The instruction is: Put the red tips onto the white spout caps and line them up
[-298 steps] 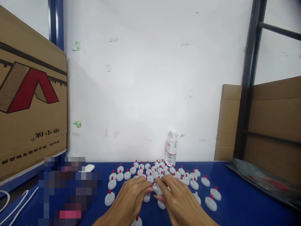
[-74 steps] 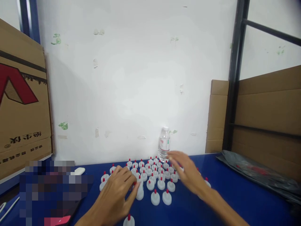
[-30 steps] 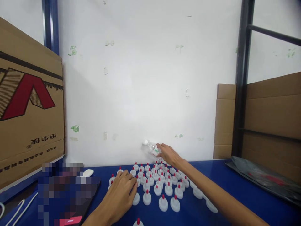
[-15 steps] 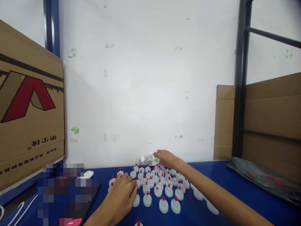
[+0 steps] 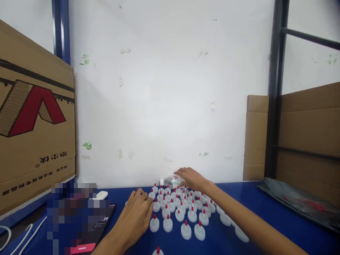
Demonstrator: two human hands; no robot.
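Observation:
A clear plastic bottle [image 5: 171, 181] with a white cap and a label lies on its side against the wall at the table's back edge. My right hand [image 5: 193, 179] reaches across and is closed over the bottle's right end. Many small translucent white squeeze-bottle-like pieces with red tips [image 5: 168, 224] stand in a cluster between my arms. My left hand [image 5: 138, 212] rests palm down at the cluster's left edge, covering some of them. Its fingers are bent but apart, with the tips hidden; no held thing shows.
The blue table [image 5: 223, 244] meets a white wall. At left are a phone [image 5: 102, 221], a white object [image 5: 102, 195], white cables [image 5: 29, 237] and a large cardboard box [image 5: 39, 141]. A grey plastic bag [image 5: 294, 202] lies at right, near a dark metal post [image 5: 276, 106].
The bottle has rolled slightly, so its label shows a different side. My left hand has shifted a little left over the red-tipped pieces, uncovering one by its thumb. The view has moved slightly.

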